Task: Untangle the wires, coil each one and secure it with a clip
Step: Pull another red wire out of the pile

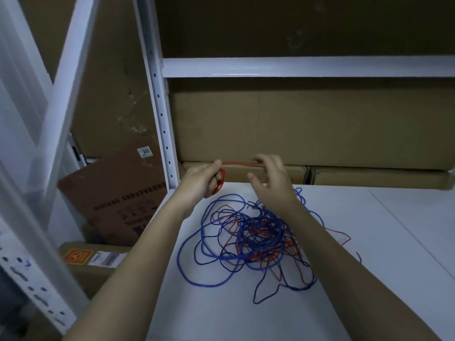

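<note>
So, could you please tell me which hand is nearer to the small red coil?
Left. The left hand grips the red coil itself; the right hand is off to its right, touching the red strand stretched between them.

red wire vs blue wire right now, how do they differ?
The red wire is partly lifted, stretched between the left hand and right hand; the blue wire lies wholly on the table. Red shows a small coil at the left hand; blue sprawls loose. Both remain tangled together.
</note>
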Demonstrator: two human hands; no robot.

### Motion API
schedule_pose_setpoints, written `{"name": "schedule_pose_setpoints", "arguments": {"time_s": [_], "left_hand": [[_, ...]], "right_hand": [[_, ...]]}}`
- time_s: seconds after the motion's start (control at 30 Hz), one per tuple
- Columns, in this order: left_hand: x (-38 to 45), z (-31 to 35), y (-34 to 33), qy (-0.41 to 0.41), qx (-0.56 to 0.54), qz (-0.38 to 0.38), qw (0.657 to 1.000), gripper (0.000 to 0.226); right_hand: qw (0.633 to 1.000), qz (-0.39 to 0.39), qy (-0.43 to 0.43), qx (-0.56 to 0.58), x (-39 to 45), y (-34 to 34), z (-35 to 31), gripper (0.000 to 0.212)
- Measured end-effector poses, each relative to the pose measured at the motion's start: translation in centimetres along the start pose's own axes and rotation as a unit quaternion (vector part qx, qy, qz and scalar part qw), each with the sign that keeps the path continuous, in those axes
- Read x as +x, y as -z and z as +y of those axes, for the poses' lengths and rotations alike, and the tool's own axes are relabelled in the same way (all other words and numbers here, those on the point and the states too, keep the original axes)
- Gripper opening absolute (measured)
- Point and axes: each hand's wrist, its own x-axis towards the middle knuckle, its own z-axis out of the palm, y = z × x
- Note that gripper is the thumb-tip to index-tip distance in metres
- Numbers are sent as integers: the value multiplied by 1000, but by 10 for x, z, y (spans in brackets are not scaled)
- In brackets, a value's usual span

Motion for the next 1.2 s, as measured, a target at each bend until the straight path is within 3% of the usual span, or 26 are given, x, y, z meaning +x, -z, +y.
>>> {"name": "schedule_pose_setpoints", "arguments": {"time_s": [0.07,0.13,0.3,0.37,0.53,0.67,0.73,0.83,0.9,1.0,1.1,1.2], "left_hand": [[0,-1,-4,3,-40,-38,998,39],[1,-3,-6,-3,-98,-76,992,39],[0,-2,-15,-21,-236,-96,967,37],[2,-3,-25,-31,-307,-92,947,37],[12,-17,-64,-63,-387,-1,920,33],[18,-29,-95,-74,-324,95,938,29],[20,-28,-111,-63,-295,134,944,28],[26,-16,-127,-34,-236,199,951,23],[31,-7,-129,-26,-190,225,955,20],[34,1,-127,-33,-116,189,975,19],[33,0,-125,-37,-65,137,988,18],[26,-8,-124,3,-47,88,995,24]], "right_hand": [[992,-54,74,-91,8,-1,-1,44],[982,-81,99,-141,16,-2,3,36],[996,-81,22,16,27,-3,7,28],[996,-91,17,12,28,-4,10,32],[959,-194,109,-174,17,1,38,30],[906,-291,150,-267,4,20,59,46],[876,-303,198,-318,4,33,62,46],[848,-256,335,-321,4,53,59,15],[838,-192,415,-296,10,62,65,23],[838,-111,475,-245,26,70,75,28],[836,-61,510,-191,39,76,75,12],[876,-36,470,-106,41,74,70,21]]}}
